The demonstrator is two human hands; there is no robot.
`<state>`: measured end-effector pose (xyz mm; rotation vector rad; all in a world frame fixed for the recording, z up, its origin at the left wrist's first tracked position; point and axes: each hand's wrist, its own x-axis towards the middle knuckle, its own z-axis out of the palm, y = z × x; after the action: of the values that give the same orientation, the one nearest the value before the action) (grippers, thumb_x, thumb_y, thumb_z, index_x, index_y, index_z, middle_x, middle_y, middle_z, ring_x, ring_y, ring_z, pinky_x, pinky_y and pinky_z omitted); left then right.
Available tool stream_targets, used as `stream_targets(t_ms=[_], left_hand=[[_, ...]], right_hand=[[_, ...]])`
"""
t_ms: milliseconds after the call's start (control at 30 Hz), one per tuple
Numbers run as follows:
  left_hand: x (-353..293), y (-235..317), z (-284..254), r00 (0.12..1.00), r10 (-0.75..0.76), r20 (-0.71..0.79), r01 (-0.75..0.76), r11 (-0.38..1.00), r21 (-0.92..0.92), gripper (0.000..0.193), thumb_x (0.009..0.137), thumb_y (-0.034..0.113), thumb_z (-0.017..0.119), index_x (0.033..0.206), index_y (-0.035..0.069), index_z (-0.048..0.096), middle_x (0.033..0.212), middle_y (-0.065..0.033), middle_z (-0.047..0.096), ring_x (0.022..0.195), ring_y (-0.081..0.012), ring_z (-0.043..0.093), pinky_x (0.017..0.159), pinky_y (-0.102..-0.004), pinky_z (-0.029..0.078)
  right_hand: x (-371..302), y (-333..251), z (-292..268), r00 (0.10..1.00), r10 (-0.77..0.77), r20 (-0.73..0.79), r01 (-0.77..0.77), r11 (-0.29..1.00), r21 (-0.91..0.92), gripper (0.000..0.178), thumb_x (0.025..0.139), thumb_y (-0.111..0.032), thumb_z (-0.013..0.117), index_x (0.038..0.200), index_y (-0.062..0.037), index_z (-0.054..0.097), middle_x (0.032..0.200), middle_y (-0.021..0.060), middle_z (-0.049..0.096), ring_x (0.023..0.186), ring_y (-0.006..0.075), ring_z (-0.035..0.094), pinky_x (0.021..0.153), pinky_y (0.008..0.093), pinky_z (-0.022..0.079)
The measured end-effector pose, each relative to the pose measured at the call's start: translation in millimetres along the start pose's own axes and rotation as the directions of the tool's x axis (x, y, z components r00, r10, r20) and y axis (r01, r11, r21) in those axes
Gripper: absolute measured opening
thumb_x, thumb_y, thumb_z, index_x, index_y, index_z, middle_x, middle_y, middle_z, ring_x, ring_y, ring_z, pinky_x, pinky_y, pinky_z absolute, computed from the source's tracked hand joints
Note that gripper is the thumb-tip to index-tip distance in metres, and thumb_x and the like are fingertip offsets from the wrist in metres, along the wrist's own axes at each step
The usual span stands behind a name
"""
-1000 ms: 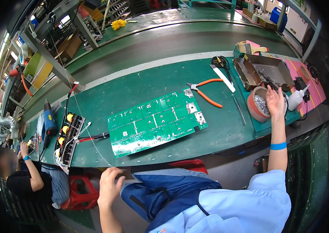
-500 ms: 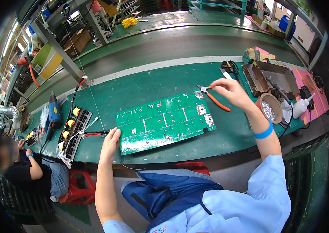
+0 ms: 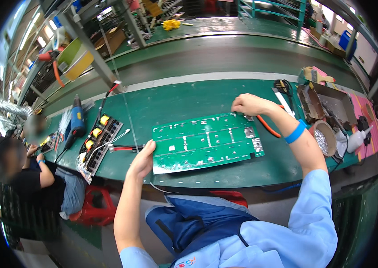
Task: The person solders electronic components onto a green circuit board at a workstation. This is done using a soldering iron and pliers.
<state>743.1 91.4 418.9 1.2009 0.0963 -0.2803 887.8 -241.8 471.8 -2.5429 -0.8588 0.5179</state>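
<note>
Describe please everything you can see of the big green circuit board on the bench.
The green circuit board is a large flat rectangular panel with pale printed lines and silvery solder patches, most of them near its right end. It lies flat on the green bench, slightly turned, just in front of the person. The left hand touches its left edge, and the right hand rests at its far right corner. Orange-handled pliers lie beside that corner.

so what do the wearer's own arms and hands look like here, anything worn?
Both hands are bare: no gloves, no rings visible. The left hand and its forearm carry nothing up to a short light blue sleeve. The right hand has a plain bright blue wristband at the wrist; above the elbow, the same light blue short-sleeved shirt. No cables or markings on either arm.
</note>
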Motion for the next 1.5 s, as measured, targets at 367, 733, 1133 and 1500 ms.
stream_targets(t_ms=[367, 733, 1133, 1500], left_hand=[[11, 19, 44, 0.997, -0.078, -0.024, 0.073, 0.984, -0.161, 0.043, 0.081, 0.036, 0.052, 0.109, 0.004, 0.047, 0.104, -0.0094, 0.053, 0.093, -0.0171, 0.053, 0.079, -0.0323, 0.045], [-13, 92, 131, 0.952, 0.285, -0.108, -0.246, 0.927, 0.284, 0.039, 0.075, 0.02, 0.058, 0.104, 0.0, 0.041, 0.091, -0.0089, 0.051, 0.082, -0.0142, 0.052, 0.072, -0.0265, 0.045], [-5, 120, 159, 0.557, 0.417, 0.719, -0.584, -0.419, 0.695, 0.032, 0.064, 0.021, 0.063, 0.088, 0.007, 0.046, 0.075, -0.0118, 0.054, 0.073, -0.0294, 0.055, 0.066, -0.0358, 0.044], [-65, 3, 93, 0.467, 0.276, 0.84, -0.603, -0.595, 0.531, 0.027, 0.071, 0.017, 0.058, 0.097, 0.011, 0.053, 0.103, -0.0175, 0.047, 0.09, -0.0295, 0.05, 0.074, -0.0385, 0.041]], right_hand=[[-99, -12, 5, 0.792, -0.175, -0.586, 0.36, 0.907, 0.217, 0.015, 0.075, -0.004, 0.052, 0.087, 0.0023, 0.057, 0.083, 0.0118, 0.058, 0.081, 0.0213, 0.056, 0.072, 0.03, 0.043], [-180, -20, 30, 0.646, -0.015, -0.763, 0.434, 0.829, 0.352, 0.011, 0.072, 0.0, 0.051, 0.081, 0.0038, 0.057, 0.078, 0.0091, 0.058, 0.073, 0.0144, 0.055, 0.065, 0.0235, 0.042], [-181, -42, 59, 0.58, -0.202, -0.789, 0.54, 0.821, 0.187, 0.01, 0.069, 0.004, 0.054, 0.078, 0.0023, 0.058, 0.075, 0.0117, 0.059, 0.068, 0.0196, 0.057, 0.061, 0.0262, 0.044], [-138, -78, 65, 0.653, -0.468, -0.596, 0.58, 0.815, -0.005, 0.018, 0.068, -0.005, 0.061, 0.085, -0.0038, 0.057, 0.083, 0.0114, 0.057, 0.079, 0.0281, 0.054, 0.07, 0.0352, 0.044]])
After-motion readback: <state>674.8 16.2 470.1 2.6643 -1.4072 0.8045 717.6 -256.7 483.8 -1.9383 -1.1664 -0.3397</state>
